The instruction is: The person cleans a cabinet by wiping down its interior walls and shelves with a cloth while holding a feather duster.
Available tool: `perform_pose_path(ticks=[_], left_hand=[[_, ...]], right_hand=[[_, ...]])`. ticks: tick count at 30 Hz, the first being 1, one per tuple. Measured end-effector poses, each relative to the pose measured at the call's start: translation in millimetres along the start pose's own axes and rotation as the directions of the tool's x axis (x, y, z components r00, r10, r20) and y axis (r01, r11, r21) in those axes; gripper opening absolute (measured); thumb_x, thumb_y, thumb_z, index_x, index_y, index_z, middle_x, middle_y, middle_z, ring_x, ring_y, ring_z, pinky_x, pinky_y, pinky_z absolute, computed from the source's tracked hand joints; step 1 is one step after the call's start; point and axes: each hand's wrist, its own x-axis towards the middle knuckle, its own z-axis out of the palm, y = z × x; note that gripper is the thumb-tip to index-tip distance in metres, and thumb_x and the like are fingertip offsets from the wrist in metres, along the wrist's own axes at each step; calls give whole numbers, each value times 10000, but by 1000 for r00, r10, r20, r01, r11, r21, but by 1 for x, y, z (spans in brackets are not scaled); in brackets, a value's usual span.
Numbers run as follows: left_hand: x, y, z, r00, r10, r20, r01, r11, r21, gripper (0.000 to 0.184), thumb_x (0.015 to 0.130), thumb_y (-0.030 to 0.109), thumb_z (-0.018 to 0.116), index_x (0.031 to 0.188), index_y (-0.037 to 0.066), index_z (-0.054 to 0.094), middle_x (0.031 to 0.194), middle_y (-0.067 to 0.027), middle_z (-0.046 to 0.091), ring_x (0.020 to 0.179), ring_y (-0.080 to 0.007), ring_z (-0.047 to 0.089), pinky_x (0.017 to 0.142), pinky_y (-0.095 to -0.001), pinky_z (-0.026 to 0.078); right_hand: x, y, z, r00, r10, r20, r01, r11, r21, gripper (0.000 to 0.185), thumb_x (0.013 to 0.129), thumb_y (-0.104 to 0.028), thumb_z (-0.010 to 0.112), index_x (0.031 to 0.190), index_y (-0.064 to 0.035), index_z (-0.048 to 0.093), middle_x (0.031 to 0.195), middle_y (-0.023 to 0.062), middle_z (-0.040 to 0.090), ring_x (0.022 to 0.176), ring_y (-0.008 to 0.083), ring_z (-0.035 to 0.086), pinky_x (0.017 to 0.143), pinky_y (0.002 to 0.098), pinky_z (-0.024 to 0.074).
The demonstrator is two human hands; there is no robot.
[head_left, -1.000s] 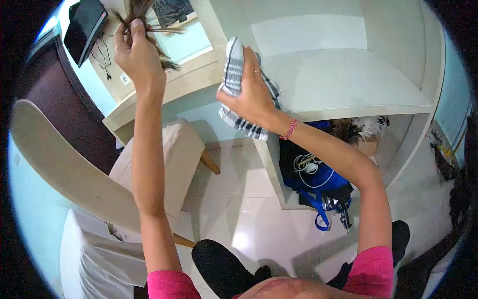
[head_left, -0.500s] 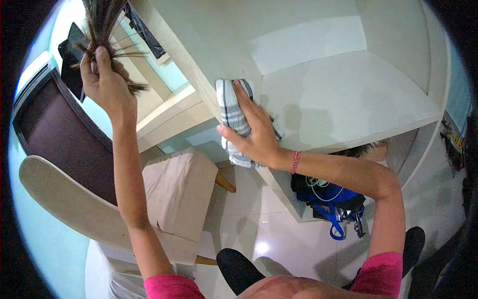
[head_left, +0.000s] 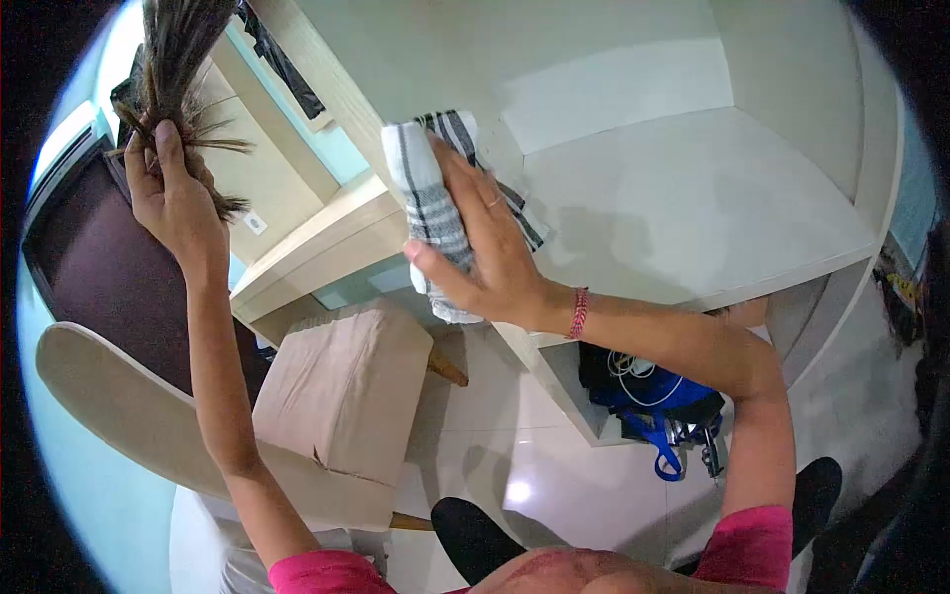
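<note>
Cloth: black, white and grey checked, folded to a long pad; long axis runs top to bottom of view, upper end tipped slightly left. A looser fold shows right of the fingers.
Right hand: nearer one, directly on the cloth; holding it, fingers laid along its upper part, thumb spread across its lower left. Grip beneath hidden.
Left hand: well apart, left of the cloth; narrow pinch round the bound part of a bristle bundle.
Bundle: dark strands, long axis rising out of frame above the left hand; shorter ends stick out right and below the grip. Not touching the cloth.
Cabinet: cloth at the side panel, where it meets the desk; contact cannot be told. Pale shelf lies right of the cloth.
Lower bay: blue bag and white cable, below the right forearm.
</note>
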Motion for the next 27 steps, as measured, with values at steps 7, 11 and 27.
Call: perform_pose_path(ticks=[7, 11, 27], left_hand=[[4, -4, 3, 1000, -11, 8, 11, 1000, 0, 127, 928, 157, 549, 1010, 60, 547, 699, 48, 498, 544, -7, 407, 456, -157, 311], [-7, -9, -2, 997, -55, -58, 54, 998, -23, 120, 936, 154, 537, 1017, 66, 546, 707, 54, 491, 556, 19, 399, 462, -140, 315], [3, -12, -4, 998, -10, -67, 7, 999, -38, 169, 929, 173, 550, 1041, 47, 553, 685, 46, 485, 513, 0, 389, 427, -155, 302]], right_hand=[[123, -1, 2, 996, 5, 92, -26, 973, 229, 702, 855, -410, 516, 1330, 67, 315, 1322, 282, 389, 1190, 467, 401, 1014, 509, 306], [86, 3, 18, 962, -239, -130, 220, 965, -145, 718, 852, -411, 527, 1305, 104, 313, 1289, 310, 401, 1182, 451, 416, 1006, 447, 344], [122, 5, 26, 960, -205, -194, 218, 974, 52, 719, 740, -378, 640, 1267, 32, 373, 1269, 290, 415, 1173, 411, 440, 994, 437, 369]])
